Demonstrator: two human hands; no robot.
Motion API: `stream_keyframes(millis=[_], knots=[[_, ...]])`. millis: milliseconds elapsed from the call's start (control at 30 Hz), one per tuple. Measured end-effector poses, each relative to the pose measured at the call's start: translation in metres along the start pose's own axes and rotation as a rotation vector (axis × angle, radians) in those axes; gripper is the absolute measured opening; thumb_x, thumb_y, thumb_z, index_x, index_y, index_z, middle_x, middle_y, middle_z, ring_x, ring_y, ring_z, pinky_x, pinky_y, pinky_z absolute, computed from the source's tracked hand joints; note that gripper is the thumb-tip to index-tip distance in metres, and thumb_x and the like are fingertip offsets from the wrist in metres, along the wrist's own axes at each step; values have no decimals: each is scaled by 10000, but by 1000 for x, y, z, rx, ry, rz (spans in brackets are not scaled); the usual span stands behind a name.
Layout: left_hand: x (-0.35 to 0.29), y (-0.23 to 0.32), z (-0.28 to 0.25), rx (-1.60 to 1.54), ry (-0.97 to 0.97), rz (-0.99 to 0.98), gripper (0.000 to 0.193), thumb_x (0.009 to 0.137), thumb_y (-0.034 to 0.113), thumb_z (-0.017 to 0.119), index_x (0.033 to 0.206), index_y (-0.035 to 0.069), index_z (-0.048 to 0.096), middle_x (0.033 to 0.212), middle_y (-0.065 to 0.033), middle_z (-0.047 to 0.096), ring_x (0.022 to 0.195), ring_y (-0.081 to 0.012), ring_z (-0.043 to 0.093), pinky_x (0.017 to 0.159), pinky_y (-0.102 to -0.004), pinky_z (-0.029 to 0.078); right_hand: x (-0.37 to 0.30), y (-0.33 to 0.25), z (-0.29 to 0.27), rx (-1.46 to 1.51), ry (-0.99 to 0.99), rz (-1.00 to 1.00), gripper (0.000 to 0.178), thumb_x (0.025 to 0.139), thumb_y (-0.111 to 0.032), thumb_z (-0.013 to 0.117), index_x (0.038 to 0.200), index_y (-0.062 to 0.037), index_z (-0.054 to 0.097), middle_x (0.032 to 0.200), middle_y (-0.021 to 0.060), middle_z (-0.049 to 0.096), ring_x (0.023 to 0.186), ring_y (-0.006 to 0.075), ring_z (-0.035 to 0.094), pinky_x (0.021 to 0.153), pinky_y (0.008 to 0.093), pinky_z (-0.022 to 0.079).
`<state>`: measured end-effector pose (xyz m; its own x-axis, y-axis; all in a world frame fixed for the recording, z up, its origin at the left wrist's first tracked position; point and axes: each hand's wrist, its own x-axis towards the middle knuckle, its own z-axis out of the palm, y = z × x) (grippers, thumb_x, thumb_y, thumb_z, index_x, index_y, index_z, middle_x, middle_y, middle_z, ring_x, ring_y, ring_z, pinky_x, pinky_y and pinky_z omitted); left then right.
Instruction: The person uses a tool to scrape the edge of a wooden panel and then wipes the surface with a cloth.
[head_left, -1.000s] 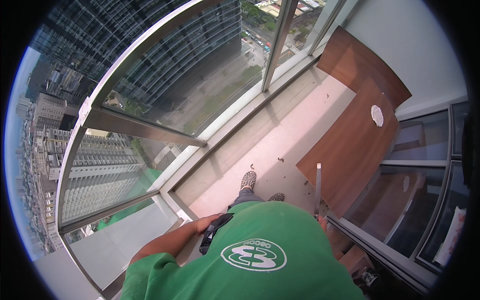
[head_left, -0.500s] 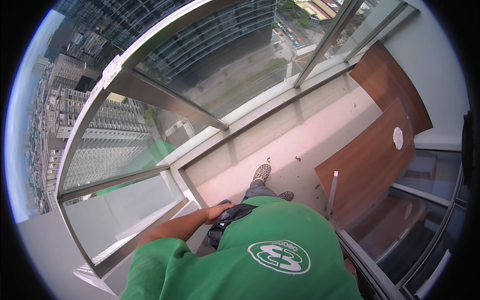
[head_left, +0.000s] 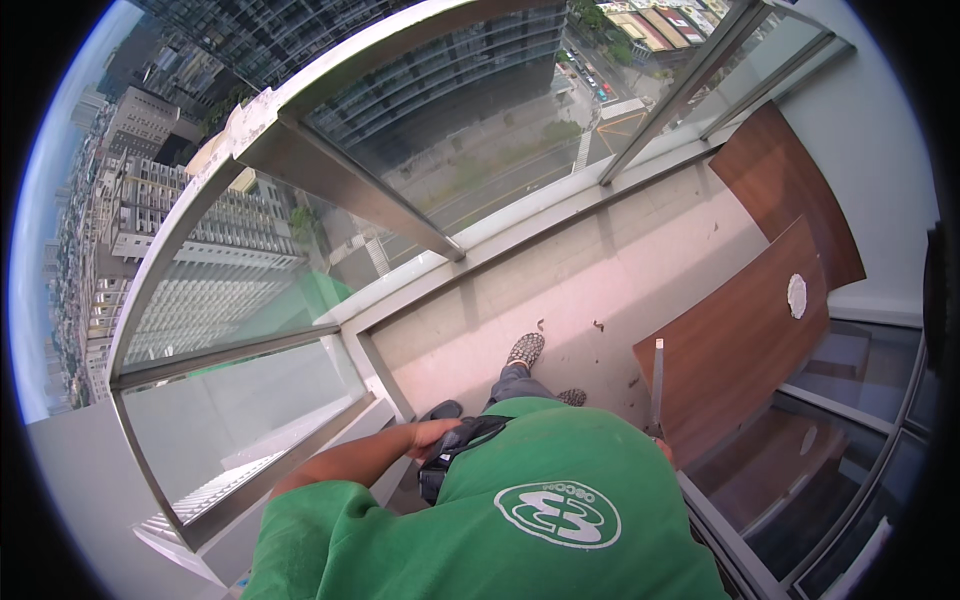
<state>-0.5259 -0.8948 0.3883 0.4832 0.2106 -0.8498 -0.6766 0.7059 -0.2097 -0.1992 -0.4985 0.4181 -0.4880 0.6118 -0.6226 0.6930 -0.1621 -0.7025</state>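
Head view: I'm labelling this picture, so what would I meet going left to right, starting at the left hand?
Left hand, left patterned shoe, right patterned shoe, long narrow bar, white oval patch.

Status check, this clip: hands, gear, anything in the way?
Left hand at black waist pouch. Right hand mostly hidden behind green shirt, at lower end of slim bar. Brown panels to the right; small scraps on floor.

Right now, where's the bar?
Head view, right of centre: the bar runs up from the mostly hidden right hand, seen against the brown panel's left edge.
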Motion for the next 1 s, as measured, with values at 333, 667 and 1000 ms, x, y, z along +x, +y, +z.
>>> stream_keyframes(millis=[333,667,1000], knots=[[-9,30,-9,266,-31,-19,591,877,609,475,1244,180,650,1114,-57,740,931,-261,722,852,-640,495,-9,22,2,-43,15,121,98,816,-72,720,843,-40,631,695,-15,582,630,88,542,580,273,449],[-24,58,-1,356,-52,-60,675,865,666,444,1319,192,605,1213,-62,701,998,-279,704,813,-577,541,-28,29,0,-40,50,202,100,817,-79,723,847,-42,635,701,-14,588,632,87,545,583,272,453],[-46,74,26,398,93,77,419,942,527,456,1037,193,689,879,15,732,643,-113,668,487,-281,500,-59,36,0,-13,107,276,102,818,-87,726,851,-45,639,706,-12,595,634,87,549,587,272,457]])
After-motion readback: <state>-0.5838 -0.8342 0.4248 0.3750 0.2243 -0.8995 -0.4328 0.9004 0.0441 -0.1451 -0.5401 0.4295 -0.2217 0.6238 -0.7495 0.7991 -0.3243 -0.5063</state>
